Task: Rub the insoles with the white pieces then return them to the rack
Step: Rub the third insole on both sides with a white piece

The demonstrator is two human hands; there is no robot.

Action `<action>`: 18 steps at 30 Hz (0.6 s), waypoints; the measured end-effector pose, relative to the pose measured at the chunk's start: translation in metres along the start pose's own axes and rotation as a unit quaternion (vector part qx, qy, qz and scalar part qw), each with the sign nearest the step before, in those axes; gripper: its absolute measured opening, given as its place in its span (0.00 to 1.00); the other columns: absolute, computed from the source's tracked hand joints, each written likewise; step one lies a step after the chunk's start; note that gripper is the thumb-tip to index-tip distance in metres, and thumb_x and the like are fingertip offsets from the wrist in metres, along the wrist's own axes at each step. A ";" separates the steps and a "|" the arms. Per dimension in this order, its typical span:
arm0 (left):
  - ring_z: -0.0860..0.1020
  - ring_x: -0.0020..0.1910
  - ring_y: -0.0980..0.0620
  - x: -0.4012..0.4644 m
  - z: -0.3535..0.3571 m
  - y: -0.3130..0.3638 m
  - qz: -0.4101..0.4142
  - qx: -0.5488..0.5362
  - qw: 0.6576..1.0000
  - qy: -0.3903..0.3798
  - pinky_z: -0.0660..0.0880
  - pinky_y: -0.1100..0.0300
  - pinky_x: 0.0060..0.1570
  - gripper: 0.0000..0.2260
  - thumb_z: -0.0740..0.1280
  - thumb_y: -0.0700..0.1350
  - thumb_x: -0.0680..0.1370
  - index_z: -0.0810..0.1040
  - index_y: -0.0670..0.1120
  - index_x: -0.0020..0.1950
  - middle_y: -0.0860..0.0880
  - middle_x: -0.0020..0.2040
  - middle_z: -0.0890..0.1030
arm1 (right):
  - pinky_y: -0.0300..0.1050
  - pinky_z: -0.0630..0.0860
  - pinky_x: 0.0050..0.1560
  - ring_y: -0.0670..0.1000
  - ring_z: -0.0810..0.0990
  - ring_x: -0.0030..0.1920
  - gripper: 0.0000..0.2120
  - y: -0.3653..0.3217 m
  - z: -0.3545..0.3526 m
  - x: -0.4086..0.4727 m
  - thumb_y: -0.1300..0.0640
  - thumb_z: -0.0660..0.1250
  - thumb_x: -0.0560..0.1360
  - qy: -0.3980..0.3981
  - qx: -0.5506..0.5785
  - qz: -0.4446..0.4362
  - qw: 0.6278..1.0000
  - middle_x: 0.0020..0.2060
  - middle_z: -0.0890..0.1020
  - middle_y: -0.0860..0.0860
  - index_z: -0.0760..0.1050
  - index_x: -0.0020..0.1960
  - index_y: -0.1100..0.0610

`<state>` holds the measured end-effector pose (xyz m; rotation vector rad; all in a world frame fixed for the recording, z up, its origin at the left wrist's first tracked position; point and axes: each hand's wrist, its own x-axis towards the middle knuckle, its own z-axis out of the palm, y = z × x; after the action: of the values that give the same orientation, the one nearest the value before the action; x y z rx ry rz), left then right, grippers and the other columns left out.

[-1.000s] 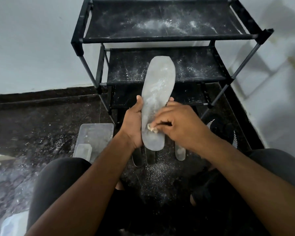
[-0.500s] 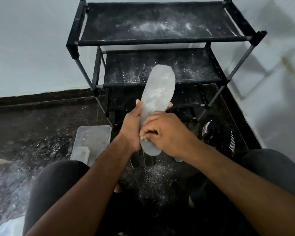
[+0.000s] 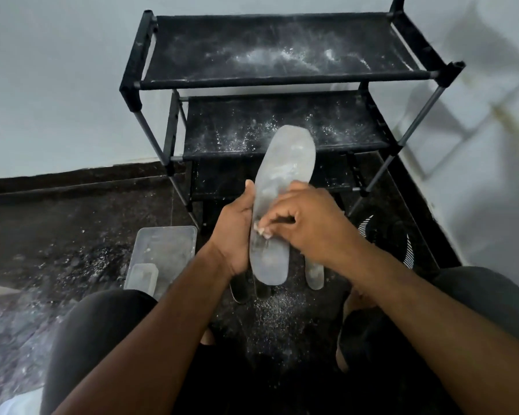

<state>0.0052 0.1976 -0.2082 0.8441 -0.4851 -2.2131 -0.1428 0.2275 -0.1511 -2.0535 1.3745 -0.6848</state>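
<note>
A grey insole point(image 3: 285, 172) dusted with white stands upright in front of the black rack point(image 3: 282, 79). My left hand point(image 3: 235, 232) grips its left edge near the heel. My right hand point(image 3: 306, 226) pinches a small white piece point(image 3: 259, 230) and presses it against the insole's lower middle. Another grey insole point(image 3: 314, 272) lies on the floor below my right hand, and dark insoles point(image 3: 243, 290) poke out under the held one.
A clear plastic container point(image 3: 168, 247) with a smaller lid or tub inside sits on the floor at my left. A black shoe with white stripes point(image 3: 402, 244) lies right of the rack. White powder covers the rack shelves and dark floor. My knees frame the bottom.
My right hand slid the white piece down toward the heel and has come back up to the insole's lower middle. The insole shifted slightly with the view.
</note>
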 end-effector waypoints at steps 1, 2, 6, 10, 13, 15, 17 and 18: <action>0.82 0.55 0.45 -0.001 0.002 -0.001 0.001 -0.008 1.000 -0.009 0.76 0.49 0.62 0.28 0.54 0.62 0.85 0.77 0.41 0.70 0.41 0.58 0.82 | 0.32 0.65 0.43 0.40 0.70 0.44 0.04 0.003 0.000 0.003 0.55 0.76 0.70 0.043 -0.053 -0.009 0.998 0.41 0.83 0.41 0.86 0.45 0.50; 0.83 0.53 0.46 -0.001 0.003 -0.001 0.005 -0.014 1.000 -0.013 0.78 0.49 0.59 0.27 0.54 0.61 0.85 0.77 0.41 0.68 0.41 0.56 0.83 | 0.34 0.66 0.43 0.40 0.69 0.44 0.04 0.002 0.002 0.005 0.56 0.74 0.72 0.069 -0.081 -0.016 0.994 0.42 0.84 0.42 0.85 0.46 0.50; 0.80 0.63 0.42 -0.001 0.002 0.002 0.000 0.007 1.000 0.001 0.78 0.50 0.64 0.31 0.55 0.62 0.85 0.71 0.40 0.77 0.39 0.66 0.79 | 0.35 0.67 0.46 0.39 0.72 0.44 0.02 -0.012 0.014 0.002 0.59 0.75 0.71 -0.020 -0.012 -0.015 1.000 0.42 0.83 0.45 0.86 0.42 0.53; 0.83 0.57 0.44 -0.002 0.001 0.000 -0.009 -0.019 1.000 -0.011 0.81 0.51 0.58 0.28 0.55 0.61 0.85 0.73 0.41 0.74 0.40 0.59 0.83 | 0.32 0.66 0.43 0.40 0.71 0.43 0.04 -0.001 0.002 0.003 0.56 0.76 0.70 0.041 -0.011 -0.028 0.999 0.40 0.83 0.42 0.85 0.44 0.49; 0.77 0.68 0.42 -0.001 0.003 -0.001 -0.017 -0.038 0.999 -0.019 0.75 0.47 0.68 0.29 0.58 0.61 0.84 0.72 0.41 0.75 0.38 0.68 0.77 | 0.31 0.65 0.45 0.40 0.68 0.44 0.03 -0.002 0.008 0.007 0.58 0.74 0.72 0.101 -0.065 -0.037 0.992 0.41 0.83 0.43 0.85 0.45 0.52; 0.68 0.77 0.40 0.001 -0.001 0.000 -0.023 -0.032 0.999 -0.022 0.65 0.47 0.76 0.32 0.57 0.62 0.84 0.68 0.39 0.79 0.38 0.78 0.68 | 0.31 0.65 0.47 0.39 0.70 0.44 0.03 -0.009 0.016 0.003 0.59 0.75 0.71 0.041 -0.032 -0.033 0.998 0.41 0.83 0.43 0.85 0.43 0.53; 0.69 0.76 0.41 0.001 -0.004 0.000 -0.023 -0.023 0.999 -0.024 0.62 0.48 0.78 0.32 0.54 0.63 0.85 0.66 0.39 0.79 0.38 0.78 0.68 | 0.33 0.68 0.50 0.40 0.75 0.46 0.03 -0.011 0.010 -0.003 0.59 0.77 0.69 -0.043 0.041 -0.025 0.998 0.39 0.83 0.43 0.86 0.42 0.53; 0.73 0.73 0.42 0.000 -0.005 0.000 -0.021 -0.023 0.999 -0.019 0.67 0.49 0.75 0.32 0.54 0.62 0.85 0.68 0.40 0.78 0.38 0.75 0.72 | 0.34 0.69 0.51 0.41 0.76 0.46 0.03 -0.010 0.006 -0.004 0.58 0.77 0.69 -0.059 0.058 -0.022 0.996 0.39 0.84 0.43 0.86 0.42 0.52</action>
<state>0.0084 0.1970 -0.2115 0.7971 -0.4374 -2.2730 -0.1338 0.2349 -0.1485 -2.0033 1.1983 -0.6353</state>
